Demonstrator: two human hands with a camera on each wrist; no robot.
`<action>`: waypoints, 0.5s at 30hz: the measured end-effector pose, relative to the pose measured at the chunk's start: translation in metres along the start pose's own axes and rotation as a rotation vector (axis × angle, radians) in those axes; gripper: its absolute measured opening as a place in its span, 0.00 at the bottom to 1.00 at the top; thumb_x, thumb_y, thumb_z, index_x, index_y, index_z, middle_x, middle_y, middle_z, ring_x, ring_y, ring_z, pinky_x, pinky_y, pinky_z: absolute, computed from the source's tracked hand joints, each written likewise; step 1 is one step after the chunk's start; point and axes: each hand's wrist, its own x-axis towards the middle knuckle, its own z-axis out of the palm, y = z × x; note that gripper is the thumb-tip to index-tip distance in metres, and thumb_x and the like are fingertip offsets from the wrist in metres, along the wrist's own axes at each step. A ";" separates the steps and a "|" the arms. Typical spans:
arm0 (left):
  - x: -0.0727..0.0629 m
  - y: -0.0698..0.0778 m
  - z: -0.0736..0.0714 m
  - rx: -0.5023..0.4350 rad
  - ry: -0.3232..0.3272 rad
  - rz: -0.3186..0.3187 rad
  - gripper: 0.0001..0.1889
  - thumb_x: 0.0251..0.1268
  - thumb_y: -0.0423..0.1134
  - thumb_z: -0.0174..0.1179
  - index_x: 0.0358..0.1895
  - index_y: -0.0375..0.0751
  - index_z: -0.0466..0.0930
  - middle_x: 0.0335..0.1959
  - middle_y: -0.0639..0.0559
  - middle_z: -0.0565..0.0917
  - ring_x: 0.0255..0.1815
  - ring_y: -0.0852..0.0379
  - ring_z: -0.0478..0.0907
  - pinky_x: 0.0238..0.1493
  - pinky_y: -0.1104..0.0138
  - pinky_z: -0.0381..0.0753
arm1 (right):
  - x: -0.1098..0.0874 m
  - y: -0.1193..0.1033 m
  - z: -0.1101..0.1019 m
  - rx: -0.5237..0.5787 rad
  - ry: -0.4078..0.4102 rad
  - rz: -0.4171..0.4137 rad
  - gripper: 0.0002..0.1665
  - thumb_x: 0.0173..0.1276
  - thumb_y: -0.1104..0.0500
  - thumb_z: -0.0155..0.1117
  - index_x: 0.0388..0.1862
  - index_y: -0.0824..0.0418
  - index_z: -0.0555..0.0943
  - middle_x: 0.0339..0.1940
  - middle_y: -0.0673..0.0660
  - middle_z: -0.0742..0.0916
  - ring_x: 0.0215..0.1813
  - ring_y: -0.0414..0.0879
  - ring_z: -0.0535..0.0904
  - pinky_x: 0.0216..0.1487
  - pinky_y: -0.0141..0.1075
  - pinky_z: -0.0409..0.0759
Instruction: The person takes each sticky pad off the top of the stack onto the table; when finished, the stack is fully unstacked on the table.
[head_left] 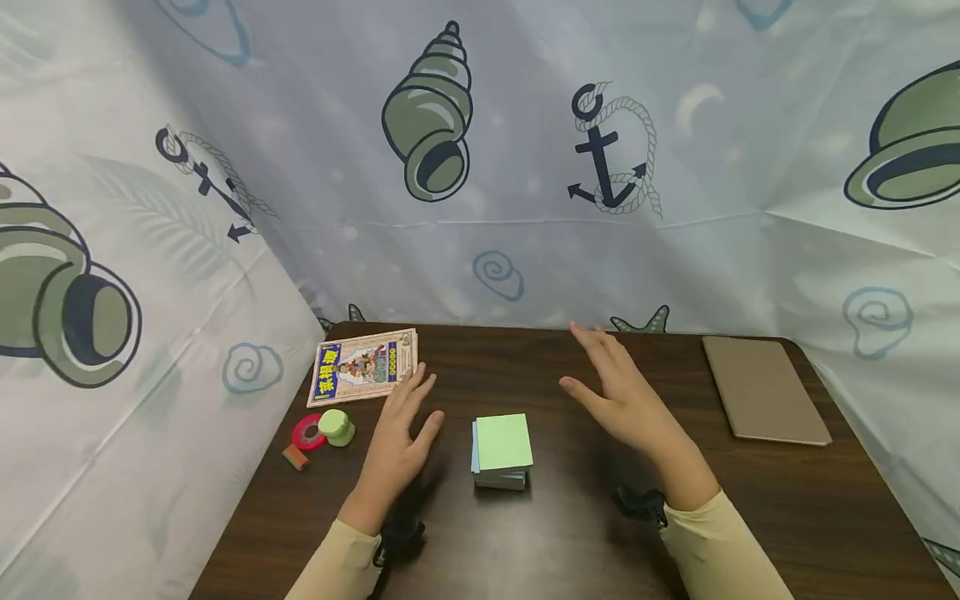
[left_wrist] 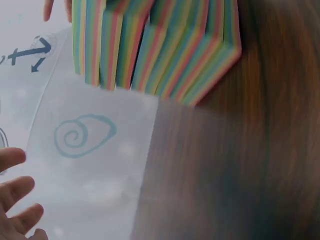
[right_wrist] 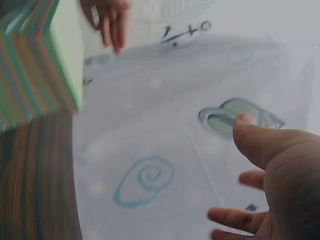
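A stack of square sticky notes [head_left: 504, 442] with a light green top sheet sits between the two hands on the dark wooden table. Its layered sides show many colour bands in the left wrist view, where the stack [left_wrist: 155, 50] appears large. To the left of it my left hand [head_left: 395, 454] hovers with fingers extended and nothing held. My right hand [head_left: 630, 408] is raised to the right of the stack, thumb apart from straight fingers, also holding nothing. Neither hand touches the notes. In the right wrist view, the right hand [right_wrist: 280, 180] shows relaxed fingers.
Beyond the left hand lies a printed booklet [head_left: 363, 367]. Nearer are a red ring-shaped roll [head_left: 303, 433], a light green knob-like object [head_left: 337, 427] and a small orange-brown block [head_left: 296, 457]. A flat brown notebook-like panel [head_left: 765, 390] lies far right. Patterned cloth [head_left: 525, 167] hangs behind.
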 end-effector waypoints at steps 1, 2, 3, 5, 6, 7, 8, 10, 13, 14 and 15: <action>-0.002 0.000 0.001 -0.057 0.020 -0.002 0.31 0.83 0.44 0.62 0.84 0.57 0.69 0.89 0.54 0.63 0.90 0.41 0.56 0.84 0.34 0.57 | -0.001 -0.005 0.001 0.010 0.004 -0.002 0.48 0.84 0.38 0.62 0.92 0.37 0.51 0.84 0.56 0.68 0.87 0.59 0.61 0.78 0.69 0.67; -0.005 0.001 0.003 -0.117 0.038 -0.001 0.30 0.83 0.42 0.62 0.83 0.56 0.70 0.88 0.54 0.65 0.89 0.43 0.58 0.84 0.38 0.59 | -0.002 -0.010 0.003 0.015 0.010 -0.003 0.46 0.84 0.38 0.62 0.92 0.37 0.53 0.79 0.55 0.73 0.82 0.57 0.68 0.75 0.66 0.71; -0.007 0.001 0.006 -0.179 0.052 -0.002 0.29 0.83 0.39 0.61 0.83 0.56 0.71 0.87 0.54 0.67 0.89 0.45 0.60 0.85 0.43 0.61 | -0.003 -0.015 0.005 0.023 0.016 -0.001 0.45 0.84 0.38 0.62 0.91 0.37 0.55 0.73 0.53 0.77 0.75 0.54 0.74 0.71 0.62 0.76; -0.009 0.000 0.013 -0.323 0.066 0.003 0.28 0.84 0.34 0.57 0.82 0.53 0.72 0.85 0.52 0.70 0.87 0.46 0.63 0.86 0.55 0.62 | -0.006 -0.020 0.009 0.034 0.026 -0.005 0.42 0.84 0.39 0.63 0.89 0.39 0.59 0.59 0.48 0.82 0.61 0.47 0.80 0.60 0.52 0.81; -0.010 0.000 0.017 -0.389 0.066 0.008 0.27 0.85 0.33 0.55 0.82 0.51 0.72 0.84 0.49 0.71 0.87 0.46 0.64 0.85 0.61 0.62 | -0.008 -0.022 0.011 0.043 0.029 -0.009 0.40 0.84 0.40 0.63 0.88 0.40 0.61 0.53 0.47 0.82 0.54 0.44 0.81 0.54 0.48 0.82; -0.013 -0.001 0.022 -0.453 0.060 0.009 0.26 0.87 0.32 0.52 0.82 0.48 0.71 0.84 0.47 0.72 0.87 0.47 0.65 0.85 0.66 0.62 | -0.009 -0.025 0.014 0.054 0.029 -0.008 0.39 0.83 0.41 0.64 0.87 0.41 0.63 0.48 0.45 0.82 0.47 0.42 0.80 0.49 0.43 0.81; -0.015 -0.002 0.028 -0.519 0.049 0.007 0.25 0.88 0.32 0.49 0.82 0.46 0.70 0.84 0.45 0.71 0.87 0.47 0.64 0.84 0.70 0.61 | -0.010 -0.026 0.017 0.066 0.026 -0.009 0.38 0.83 0.41 0.64 0.86 0.42 0.65 0.43 0.44 0.82 0.42 0.40 0.79 0.43 0.40 0.80; -0.022 -0.005 0.038 -0.631 0.023 -0.002 0.25 0.91 0.32 0.43 0.83 0.40 0.68 0.84 0.39 0.70 0.87 0.46 0.63 0.84 0.71 0.61 | -0.012 -0.029 0.024 0.090 0.010 -0.011 0.37 0.83 0.42 0.65 0.85 0.43 0.67 0.37 0.43 0.80 0.33 0.38 0.76 0.36 0.36 0.78; -0.030 -0.008 0.049 -0.774 -0.023 -0.013 0.26 0.93 0.35 0.37 0.85 0.34 0.60 0.86 0.31 0.64 0.89 0.42 0.59 0.85 0.67 0.62 | -0.010 -0.030 0.034 0.116 -0.028 -0.007 0.35 0.83 0.40 0.65 0.83 0.42 0.68 0.33 0.42 0.78 0.28 0.37 0.71 0.31 0.33 0.74; -0.031 -0.009 0.052 -0.814 -0.038 -0.013 0.26 0.93 0.36 0.37 0.86 0.33 0.57 0.86 0.29 0.62 0.89 0.40 0.58 0.85 0.66 0.62 | -0.009 -0.030 0.037 0.121 -0.041 -0.005 0.35 0.83 0.39 0.64 0.83 0.42 0.68 0.33 0.42 0.78 0.27 0.37 0.71 0.31 0.33 0.74; -0.032 -0.010 0.054 -0.845 -0.054 -0.007 0.27 0.94 0.37 0.36 0.86 0.31 0.54 0.86 0.27 0.60 0.89 0.38 0.57 0.86 0.64 0.62 | -0.008 -0.030 0.040 0.123 -0.053 0.000 0.34 0.83 0.38 0.64 0.82 0.41 0.69 0.32 0.42 0.78 0.27 0.36 0.71 0.31 0.33 0.74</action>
